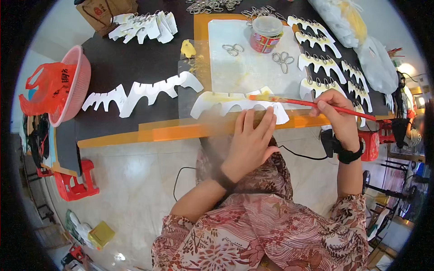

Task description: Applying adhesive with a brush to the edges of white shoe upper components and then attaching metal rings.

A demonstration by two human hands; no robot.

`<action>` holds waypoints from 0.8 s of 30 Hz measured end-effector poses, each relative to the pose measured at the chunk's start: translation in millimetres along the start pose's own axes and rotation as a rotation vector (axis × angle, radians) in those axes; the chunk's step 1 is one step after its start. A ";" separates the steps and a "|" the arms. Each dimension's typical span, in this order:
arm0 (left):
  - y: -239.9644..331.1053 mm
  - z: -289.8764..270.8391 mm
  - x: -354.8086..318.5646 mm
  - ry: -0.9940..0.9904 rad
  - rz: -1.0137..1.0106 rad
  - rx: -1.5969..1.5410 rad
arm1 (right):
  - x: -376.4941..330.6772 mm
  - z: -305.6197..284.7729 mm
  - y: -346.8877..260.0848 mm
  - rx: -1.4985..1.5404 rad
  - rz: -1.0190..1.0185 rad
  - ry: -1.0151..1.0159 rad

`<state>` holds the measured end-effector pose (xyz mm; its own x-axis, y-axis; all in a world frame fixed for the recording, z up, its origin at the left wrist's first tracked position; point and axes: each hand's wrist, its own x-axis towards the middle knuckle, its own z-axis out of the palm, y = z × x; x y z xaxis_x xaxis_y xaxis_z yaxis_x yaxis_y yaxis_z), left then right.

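My right hand grips a long red-handled brush, its yellow-smeared tip resting on a white scalloped cutout at the table's near edge. Yellow paste streaks the cutout's upper strip. With fingers stretched out, my left hand presses its fingertips on the cutout's lower edge; it grips nothing. Other white cutouts lie to the left. Beyond the hands, a paste-smeared pale sheet bears a tub with a red label and loose metal rings.
Several cutouts with metal rings line the right side. A pile of cutouts sits at the far left beside a brown paper bag. A pink basket holding a red plastic bag stands left; white plastic bags lie far right.
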<state>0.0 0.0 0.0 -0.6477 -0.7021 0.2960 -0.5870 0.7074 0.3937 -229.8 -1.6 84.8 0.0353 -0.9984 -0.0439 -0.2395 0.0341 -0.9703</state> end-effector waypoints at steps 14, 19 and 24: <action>10.2 7.1 4.8 0.032 0.006 -0.038 | -6.5 -13.5 -9.1 -0.113 0.003 0.029; 11.6 6.1 4.8 0.014 -0.001 -0.033 | -13.0 -14.4 -15.1 -0.177 0.018 0.014; 10.9 7.2 4.9 0.019 0.002 -0.028 | -8.1 -14.2 -9.2 -0.168 -0.011 0.046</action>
<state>-13.1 4.8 -0.5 -0.6395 -0.7023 0.3129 -0.5717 0.7065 0.4172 -241.6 5.5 97.5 -0.0045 -0.9998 -0.0185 -0.3979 0.0188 -0.9172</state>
